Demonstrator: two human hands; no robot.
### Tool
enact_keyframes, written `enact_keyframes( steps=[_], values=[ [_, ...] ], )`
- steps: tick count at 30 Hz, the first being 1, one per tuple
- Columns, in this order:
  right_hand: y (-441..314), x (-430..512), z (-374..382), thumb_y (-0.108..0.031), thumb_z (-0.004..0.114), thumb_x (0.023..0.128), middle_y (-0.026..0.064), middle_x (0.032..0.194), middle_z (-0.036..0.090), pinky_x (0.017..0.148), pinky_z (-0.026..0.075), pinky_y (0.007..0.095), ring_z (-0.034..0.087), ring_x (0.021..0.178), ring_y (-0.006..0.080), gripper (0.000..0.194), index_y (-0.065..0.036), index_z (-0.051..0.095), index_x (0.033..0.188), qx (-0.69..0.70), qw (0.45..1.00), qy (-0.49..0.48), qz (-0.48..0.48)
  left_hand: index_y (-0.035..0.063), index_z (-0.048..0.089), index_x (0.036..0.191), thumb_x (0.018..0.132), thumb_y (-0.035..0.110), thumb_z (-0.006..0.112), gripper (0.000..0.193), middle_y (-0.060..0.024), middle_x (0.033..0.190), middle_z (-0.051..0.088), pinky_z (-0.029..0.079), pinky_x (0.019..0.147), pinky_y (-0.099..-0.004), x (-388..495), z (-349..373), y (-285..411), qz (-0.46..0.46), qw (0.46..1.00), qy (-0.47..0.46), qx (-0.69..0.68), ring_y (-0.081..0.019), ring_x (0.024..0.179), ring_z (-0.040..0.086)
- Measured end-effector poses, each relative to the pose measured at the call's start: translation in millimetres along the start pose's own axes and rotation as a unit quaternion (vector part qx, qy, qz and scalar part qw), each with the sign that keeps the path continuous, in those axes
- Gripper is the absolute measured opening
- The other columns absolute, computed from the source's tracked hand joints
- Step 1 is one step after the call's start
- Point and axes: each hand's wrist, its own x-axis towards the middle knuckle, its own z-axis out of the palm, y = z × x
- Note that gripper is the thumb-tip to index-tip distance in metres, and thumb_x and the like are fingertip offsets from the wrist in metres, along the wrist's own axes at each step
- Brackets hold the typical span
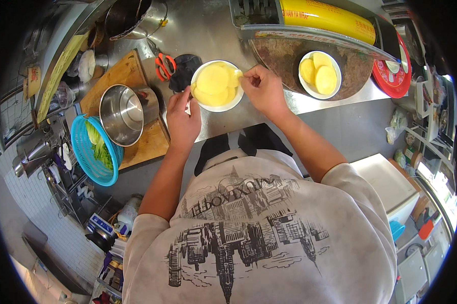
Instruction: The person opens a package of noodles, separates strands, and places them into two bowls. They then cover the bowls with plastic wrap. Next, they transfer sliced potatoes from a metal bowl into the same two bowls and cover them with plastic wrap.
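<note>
A white bowl (217,108) of pale yellow slices, perhaps potato, stands on the steel counter before me. My left hand (184,119) holds the bowl's left rim, its fingertips at the edge. At the right rim, my right hand (264,89) pinches the edge of a yellow slice (235,78) between thumb and fingers. Several more slices (212,79) overlap inside the bowl. To the right, a second white bowl (307,89) with yellow slices rests on a round, dark board (277,62).
Orange-handled scissors (164,67) and a black object (184,68) lie left of the bowl. A steel pot (122,114) and a blue basket of greens (95,167) stand by a wooden board (150,146). A cling wrap roll (327,19) sits in its dispenser at the back right.
</note>
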Motion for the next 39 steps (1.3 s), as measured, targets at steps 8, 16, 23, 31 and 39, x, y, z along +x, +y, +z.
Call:
enact_keyframes(
  steps=[8, 16, 23, 31, 39],
  values=[
    [12.5, -7.2, -4.1, -0.013, 0.073, 0.086, 0.0186, 0.110, 0.064, 0.089, 0.053, 0.0438, 0.064, 0.103, 0.0356, 0.032, -0.005, 0.068, 0.117, -0.075, 0.981, -0.005, -0.178, 0.0054, 0.034, 0.160, 0.085, 0.030, 0.077, 0.090, -0.0346, 0.161, 0.028, 0.025, 0.121, -0.0588, 22.3, 23.1, 16.4, 0.145, 0.988, 0.023, 0.040, -0.0525, 0.148, 0.028],
    [13.9, -22.8, -33.6, -0.007, 0.077, 0.079, 0.0170, 0.120, 0.062, 0.097, 0.049, 0.0449, 0.058, 0.112, 0.0377, 0.046, -0.006, 0.065, 0.124, -0.090, 0.966, 0.040, -0.238, 0.0096, 0.055, 0.147, 0.078, 0.036, 0.084, 0.080, -0.0259, 0.156, 0.040, 0.036, 0.116, -0.0558, 30.0, 40.4, 28.8, 0.207, 0.971, 0.014, 0.123, -0.0483, 0.140, 0.041],
    [41.9, -24.8, -142.2, -0.024, 0.084, 0.076, 0.0217, 0.140, 0.052, 0.109, 0.035, 0.0549, 0.049, 0.127, 0.0433, 0.073, -0.010, 0.055, 0.142, -0.362, 0.899, 0.192, -0.153, 0.0114, 0.054, 0.147, 0.079, 0.035, 0.083, 0.077, -0.0261, 0.156, 0.040, 0.036, 0.116, -0.0559, 28.5, 40.1, 24.7, 0.233, 0.961, 0.013, 0.150, -0.0486, 0.139, 0.042],
    [6.7, -16.5, -65.0, -0.019, 0.077, 0.082, 0.0151, 0.128, 0.063, 0.098, 0.050, 0.0452, 0.059, 0.116, 0.0355, 0.056, -0.010, 0.061, 0.135, -0.215, 0.934, 0.049, -0.282, 0.0075, 0.051, 0.150, 0.088, 0.031, 0.076, 0.071, -0.0253, 0.158, 0.039, 0.031, 0.119, -0.0547, 24.9, 38.6, 24.6, 0.217, 0.968, -0.002, 0.127, -0.0472, 0.145, 0.036],
    [4.0, 0.3, -1.8, -0.013, 0.073, 0.086, 0.0219, 0.101, 0.069, 0.081, 0.054, 0.0482, 0.067, 0.089, 0.0419, 0.027, -0.002, 0.069, 0.109, -0.033, 0.994, 0.045, -0.092, 0.0081, 0.056, 0.145, 0.088, 0.029, 0.075, 0.063, -0.0213, 0.152, 0.047, 0.032, 0.118, -0.0527, 28.6, 39.6, 22.8, 0.234, 0.961, 0.022, 0.146, -0.0438, 0.141, 0.043]
  ],
)
